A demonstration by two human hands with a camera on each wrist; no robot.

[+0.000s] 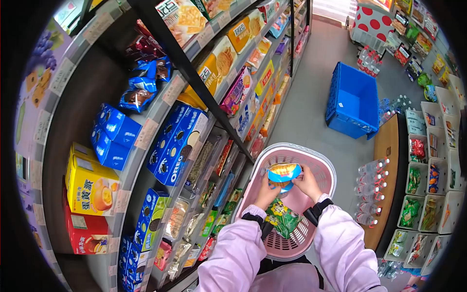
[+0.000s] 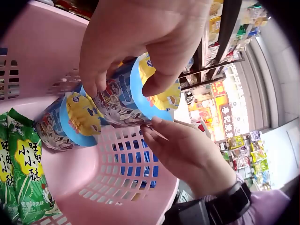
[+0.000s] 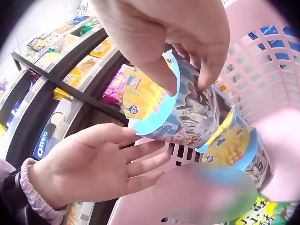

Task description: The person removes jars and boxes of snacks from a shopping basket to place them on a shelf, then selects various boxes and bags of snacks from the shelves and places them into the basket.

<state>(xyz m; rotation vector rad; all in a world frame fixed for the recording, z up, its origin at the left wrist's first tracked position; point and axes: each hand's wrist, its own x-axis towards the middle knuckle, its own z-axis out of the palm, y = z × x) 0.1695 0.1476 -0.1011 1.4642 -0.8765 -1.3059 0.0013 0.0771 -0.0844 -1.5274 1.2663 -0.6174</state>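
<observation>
A blue snack cup with a yellow picture top (image 1: 284,171) is held between both hands over the pink basket (image 1: 332,187). My left hand (image 2: 145,35) holds one side, its thumb on the printed top and fingers round the wall. On the opposite side my right hand (image 3: 173,37) grips likewise, thumb over the top edge. A second matching snack cup (image 2: 77,122) lies tilted in the basket just under the held one. Green snack bags with yellow labels (image 1: 284,219) lie at the basket's near end. A blurred patch covers part of the right wrist view.
Shelves of boxed biscuits, among them a blue Oreo box (image 1: 177,143), line the left side. Beyond the basket a blue crate (image 1: 352,97) stands on the grey floor. Bottles (image 1: 372,192) stand at the right by a wooden surface (image 1: 386,180) and white bins of snacks (image 1: 411,211).
</observation>
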